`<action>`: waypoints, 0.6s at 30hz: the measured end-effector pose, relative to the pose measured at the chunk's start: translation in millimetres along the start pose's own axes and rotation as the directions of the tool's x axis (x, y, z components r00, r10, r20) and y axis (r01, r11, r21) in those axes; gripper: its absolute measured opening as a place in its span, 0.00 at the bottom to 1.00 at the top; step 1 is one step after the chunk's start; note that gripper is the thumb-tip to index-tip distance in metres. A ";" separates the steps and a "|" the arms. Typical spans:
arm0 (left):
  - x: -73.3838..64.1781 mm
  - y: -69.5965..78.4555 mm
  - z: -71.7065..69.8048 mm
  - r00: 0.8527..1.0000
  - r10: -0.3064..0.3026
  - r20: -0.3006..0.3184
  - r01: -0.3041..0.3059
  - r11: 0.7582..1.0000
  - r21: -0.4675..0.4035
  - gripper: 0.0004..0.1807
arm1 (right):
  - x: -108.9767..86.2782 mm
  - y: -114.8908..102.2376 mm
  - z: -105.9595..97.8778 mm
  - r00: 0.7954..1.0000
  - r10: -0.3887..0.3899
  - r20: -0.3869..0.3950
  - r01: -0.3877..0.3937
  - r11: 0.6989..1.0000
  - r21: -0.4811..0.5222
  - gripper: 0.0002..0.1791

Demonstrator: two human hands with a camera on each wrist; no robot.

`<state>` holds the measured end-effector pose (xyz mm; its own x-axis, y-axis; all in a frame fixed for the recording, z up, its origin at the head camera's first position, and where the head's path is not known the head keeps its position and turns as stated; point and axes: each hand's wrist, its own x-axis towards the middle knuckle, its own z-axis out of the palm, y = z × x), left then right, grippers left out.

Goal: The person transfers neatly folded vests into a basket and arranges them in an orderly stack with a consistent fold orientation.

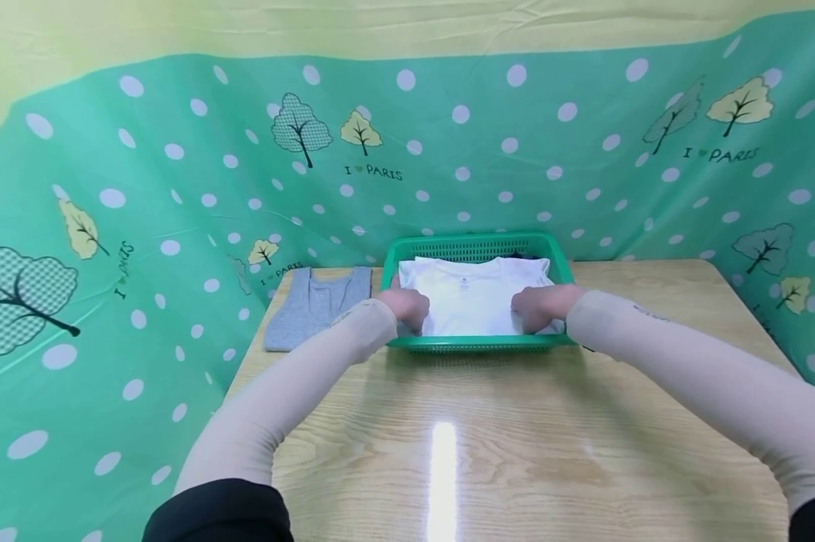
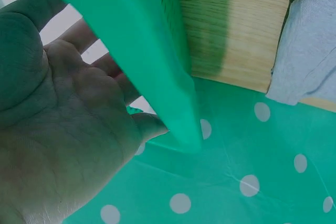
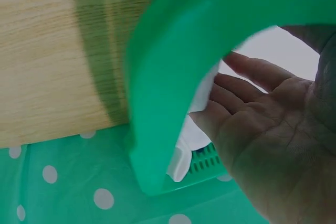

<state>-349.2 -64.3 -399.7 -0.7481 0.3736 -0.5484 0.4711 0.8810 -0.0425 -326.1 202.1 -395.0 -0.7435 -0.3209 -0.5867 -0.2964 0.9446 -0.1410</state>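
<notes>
A folded white shirt (image 1: 471,297) lies in a green plastic basket (image 1: 478,343) at the back of the table. My left hand (image 1: 405,307) reaches over the basket's left side and touches the shirt's left edge. In the left wrist view its palm (image 2: 68,98) shows, with the fingers extended past the rim. On the opposite side my right hand (image 1: 542,305) touches the shirt's right edge. The right wrist view shows that palm (image 3: 278,129) with fairly straight fingers against white fabric; the basket rim hides part of this.
A folded grey tank top (image 1: 312,309) lies on the wooden table (image 1: 515,436) left of the basket. Something dark (image 1: 517,255) shows behind the shirt inside the basket. A green dotted curtain (image 1: 461,143) hangs close behind the table.
</notes>
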 end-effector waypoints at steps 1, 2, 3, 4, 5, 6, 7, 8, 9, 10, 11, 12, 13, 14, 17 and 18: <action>-0.6 -0.7 0.0 1.000 0.002 0.004 -0.002 1.000 -0.007 0.08 | 0.6 0.6 0.5 1.000 -0.001 -0.001 0.001 1.000 0.003 0.28; -1.1 -1.4 -0.1 1.000 0.003 0.008 -0.003 1.000 -0.014 0.09 | 0.8 0.9 1.0 1.000 0.002 0.000 -0.002 1.000 0.012 0.28; -1.6 -1.9 -0.2 1.000 0.006 0.012 -0.006 1.000 -0.017 0.10 | 1.3 1.4 1.4 1.000 0.005 0.000 -0.005 1.000 0.020 0.28; -2.0 -2.5 -0.1 1.000 0.014 0.017 -0.014 1.000 -0.013 0.11 | 1.4 1.4 1.7 1.000 0.004 0.002 -0.004 1.000 0.025 0.28; -2.3 -2.9 -0.1 1.000 0.023 0.020 -0.023 1.000 -0.004 0.13 | 1.9 1.7 2.2 1.000 0.006 0.004 -0.006 1.000 0.030 0.28; -2.6 -3.3 -0.1 0.999 0.030 0.023 -0.030 1.000 0.008 0.15 | 2.4 2.2 2.8 1.000 0.009 0.005 -0.009 0.999 0.031 0.28; -3.0 -3.7 -0.3 0.999 0.034 0.023 -0.034 0.999 0.011 0.16 | 2.5 2.3 3.0 1.000 0.011 0.005 -0.011 0.999 0.033 0.28; -3.3 -4.0 -0.4 0.999 0.040 0.022 -0.040 0.999 0.025 0.17 | 2.4 2.2 3.1 1.000 0.008 0.004 -0.008 1.000 0.030 0.28; -3.6 -4.2 -0.7 0.999 0.047 0.020 -0.048 0.998 0.047 0.17 | 2.5 2.5 3.1 1.000 0.007 0.003 -0.007 1.000 0.026 0.28; -3.8 -4.6 -1.1 0.998 0.056 0.019 -0.057 0.996 0.069 0.17 | 2.7 3.0 3.2 1.000 0.000 0.001 -0.001 1.000 0.020 0.28; -4.3 -4.6 -1.7 0.998 0.060 0.020 -0.061 0.995 0.082 0.18 | 2.2 3.1 3.1 1.000 -0.005 -0.001 0.005 1.000 0.013 0.28; -4.8 -4.9 -2.2 0.998 0.065 0.019 -0.066 0.994 0.088 0.18 | 0.9 2.8 2.7 1.000 -0.011 -0.005 0.011 1.000 0.007 0.28; -5.4 -5.3 -2.7 0.998 0.068 0.017 -0.069 0.995 0.076 0.20 | -0.3 2.5 2.2 1.000 -0.021 -0.011 0.021 1.000 0.001 0.28; -6.1 -5.7 -3.4 0.997 0.071 0.018 -0.072 0.995 0.063 0.21 | -1.6 2.1 2.0 0.999 -0.028 -0.018 0.028 1.000 -0.005 0.29; -8.8 -6.4 -6.5 0.997 0.077 0.012 -0.077 0.997 -0.011 0.25 | -6.1 0.5 0.9 0.998 -0.046 -0.045 0.046 0.999 -0.018 0.30; -10.0 -6.6 -7.7 0.997 0.083 0.001 -0.083 0.996 -0.031 0.26 | -7.1 -0.1 0.6 0.997 -0.050 -0.057 0.050 0.999 -0.016 0.30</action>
<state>-348.4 -71.6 -387.4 -0.7062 0.4448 -0.5509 0.5167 0.8557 0.0286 -320.4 204.3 -391.3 -0.7607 -0.3715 -0.5323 -0.3427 0.9263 -0.1568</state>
